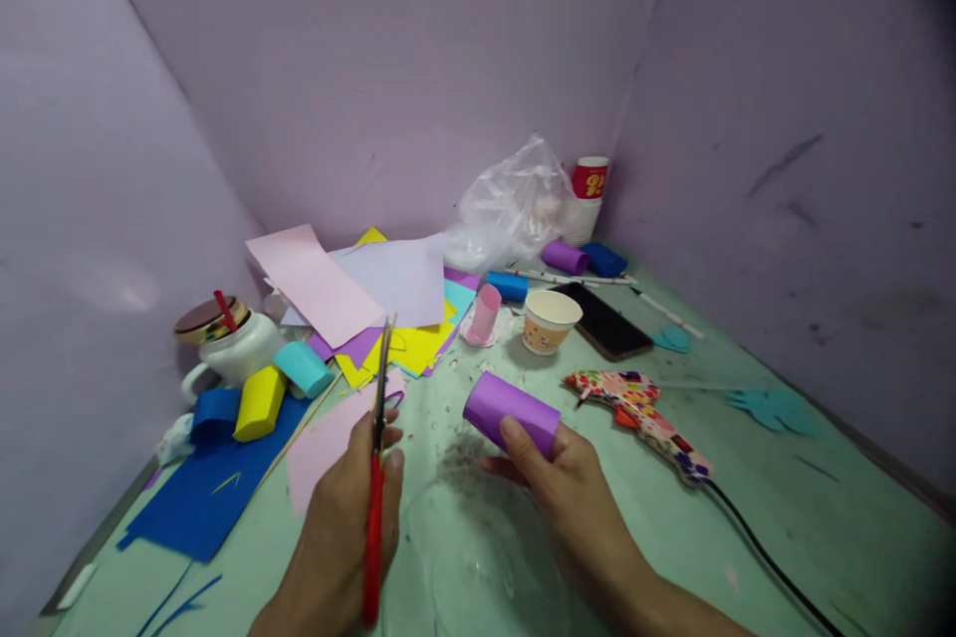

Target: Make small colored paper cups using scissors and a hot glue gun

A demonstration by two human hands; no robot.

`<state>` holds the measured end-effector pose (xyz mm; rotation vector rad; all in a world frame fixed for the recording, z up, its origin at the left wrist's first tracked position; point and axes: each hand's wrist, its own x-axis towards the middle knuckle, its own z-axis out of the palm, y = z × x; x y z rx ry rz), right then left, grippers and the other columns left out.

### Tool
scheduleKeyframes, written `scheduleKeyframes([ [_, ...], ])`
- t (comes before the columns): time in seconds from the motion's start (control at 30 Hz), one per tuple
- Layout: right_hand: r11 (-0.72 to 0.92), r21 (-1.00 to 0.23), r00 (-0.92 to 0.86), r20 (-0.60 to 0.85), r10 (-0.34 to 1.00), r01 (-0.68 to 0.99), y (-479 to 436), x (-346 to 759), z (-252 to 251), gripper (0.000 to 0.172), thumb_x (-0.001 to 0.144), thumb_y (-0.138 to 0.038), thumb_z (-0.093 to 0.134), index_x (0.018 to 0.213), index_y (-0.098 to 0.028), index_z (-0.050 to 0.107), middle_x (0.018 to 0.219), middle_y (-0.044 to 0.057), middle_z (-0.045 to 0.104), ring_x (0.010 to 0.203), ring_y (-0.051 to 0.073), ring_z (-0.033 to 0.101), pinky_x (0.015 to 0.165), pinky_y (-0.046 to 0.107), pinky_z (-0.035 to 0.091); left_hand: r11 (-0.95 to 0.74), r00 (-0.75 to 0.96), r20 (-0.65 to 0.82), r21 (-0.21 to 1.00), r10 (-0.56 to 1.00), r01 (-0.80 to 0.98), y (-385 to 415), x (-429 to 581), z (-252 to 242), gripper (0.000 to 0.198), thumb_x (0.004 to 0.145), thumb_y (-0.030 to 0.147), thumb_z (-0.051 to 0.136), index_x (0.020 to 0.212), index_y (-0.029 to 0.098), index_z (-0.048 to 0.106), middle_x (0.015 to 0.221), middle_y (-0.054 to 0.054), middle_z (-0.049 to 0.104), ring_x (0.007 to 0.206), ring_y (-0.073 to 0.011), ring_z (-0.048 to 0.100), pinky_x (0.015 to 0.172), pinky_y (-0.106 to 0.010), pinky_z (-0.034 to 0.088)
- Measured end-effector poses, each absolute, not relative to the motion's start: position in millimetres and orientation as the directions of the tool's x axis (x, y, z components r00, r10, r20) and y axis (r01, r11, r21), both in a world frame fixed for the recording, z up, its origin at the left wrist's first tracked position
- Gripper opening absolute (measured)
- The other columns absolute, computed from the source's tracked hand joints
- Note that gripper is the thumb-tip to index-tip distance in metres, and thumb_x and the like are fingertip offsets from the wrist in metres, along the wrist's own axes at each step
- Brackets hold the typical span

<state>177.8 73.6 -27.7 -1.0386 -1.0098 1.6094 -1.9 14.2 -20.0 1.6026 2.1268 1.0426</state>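
My left hand is closed around red-handled scissors, whose blades point up and away from me. In my right hand is a purple paper tube, pinched between thumb and fingers and tilted on its side. Below the tube, a clear round plastic piece lies on the table in front of me. Beyond my hands stand a small patterned paper cup and a pink paper tube on a pink round base. To the right lies a flower-patterned hot glue gun with a black cord.
Coloured sheets are piled at the back left, near a white mug and rolled tubes on blue foam. A phone, plastic bag, stacked cups and blue cutouts occupy the right and back. Walls enclose the table.
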Motion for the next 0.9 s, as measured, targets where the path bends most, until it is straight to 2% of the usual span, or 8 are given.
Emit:
scheduleKeyframes([
  [0.1,-0.209,-0.93,-0.213,-0.148,0.966,-0.301,72.3,177.0,-29.3,0.037,0.071,-0.05,0.071,0.082,-0.015,0.075,0.078,0.009,0.074,0.085,0.027,0.066,0.079,0.041,0.052,0.027,-0.297,0.288,0.675,0.911,0.738,13.3,6.7,-28.3,0.044,0.082,0.035,0.045,0.123,0.023,0.05,0.122,-0.011,0.061,0.113,-0.0308,0.056,0.094,-0.048,0.047],
  [0.23,-0.299,-0.844,-0.308,-0.17,0.936,-0.445,71.6,174.2,-21.8,0.034,0.07,-0.045,0.073,0.086,-0.015,0.073,0.089,0.009,0.074,0.092,0.026,0.065,0.083,0.04,0.052,-0.028,-0.238,0.279,0.7,0.93,0.714,12.7,13.9,-26.8,0.046,0.079,0.031,0.048,0.124,0.021,0.052,0.12,-0.012,0.062,0.115,-0.032,0.054,0.096,-0.05,0.045],
  [0.33,-0.45,-0.696,-0.393,-0.255,0.884,-0.56,73.9,173.7,-15.1,0.025,0.072,-0.035,0.073,0.088,-0.016,0.071,0.1,0.009,0.071,0.095,0.024,0.065,0.082,0.038,0.055,0.025,-0.245,0.189,0.742,0.951,0.67,13.5,12.1,-16.4,0.041,0.084,0.034,0.046,0.122,0.021,0.051,0.117,-0.011,0.062,0.109,-0.0291,0.057,0.095,-0.046,0.045],
  [0.43,-0.552,-0.608,-0.454,-0.327,0.829,-0.57,77.1,175.1,-13.1,0.015,0.077,-0.027,0.065,0.085,-0.014,0.069,0.098,0.01,0.069,0.086,0.02,0.066,0.073,0.034,0.058,0.162,-0.337,0.075,0.766,0.939,0.622,15.3,10.0,-8.1,0.034,0.086,0.041,0.046,0.115,0.024,0.051,0.108,-0.009,0.063,0.102,-0.0272,0.06,0.09,-0.043,0.046],
  [0.6,-0.653,-0.544,-0.63,-0.266,0.73,-0.527,77.7,177.6,-7.4,0.016,0.074,-0.015,0.057,0.085,-0.013,0.068,0.093,0.008,0.069,0.082,0.019,0.065,0.075,0.036,0.057,0.215,-0.408,0.04,0.8,0.912,0.561,15.2,7.0,-4.5,0.037,0.081,0.049,0.052,0.108,0.025,0.051,0.105,-0.007,0.064,0.1,-0.0271,0.061,0.088,-0.042,0.046],
  [0.73,-0.668,-0.558,-0.739,-0.139,0.66,-0.492,76.2,177.8,2.5,0.038,0.057,-0.008,0.058,0.093,-0.014,0.07,0.098,0.006,0.07,0.093,0.019,0.064,0.079,0.032,0.054,0.18,-0.426,0.098,0.805,0.899,0.565,15.1,3.6,-4.1,0.037,0.081,0.049,0.054,0.108,0.024,0.051,0.105,-0.008,0.066,0.101,-0.0273,0.061,0.087,-0.041,0.046],
  [0.8,-0.636,-0.623,-0.745,-0.125,0.656,-0.455,75.6,177.5,3.3,0.046,0.052,-0.006,0.063,0.097,-0.015,0.07,0.098,0.005,0.07,0.093,0.019,0.064,0.081,0.031,0.052,0.155,-0.413,0.128,0.796,0.902,0.585,15.4,3.1,-4.3,0.037,0.081,0.048,0.054,0.108,0.023,0.052,0.106,-0.009,0.066,0.101,-0.0269,0.062,0.088,-0.04,0.046],
  [0.9,-0.526,-0.751,-0.666,-0.157,0.729,-0.399,74.6,176.7,-3.5,0.046,0.051,-0.009,0.075,0.096,-0.014,0.07,0.089,0.005,0.071,0.084,0.018,0.064,0.079,0.031,0.052,0.148,-0.411,0.143,0.787,0.9,0.599,15.3,3.7,-5.6,0.037,0.081,0.048,0.054,0.108,0.023,0.051,0.106,-0.009,0.066,0.102,-0.0262,0.062,0.088,-0.04,0.046],
])
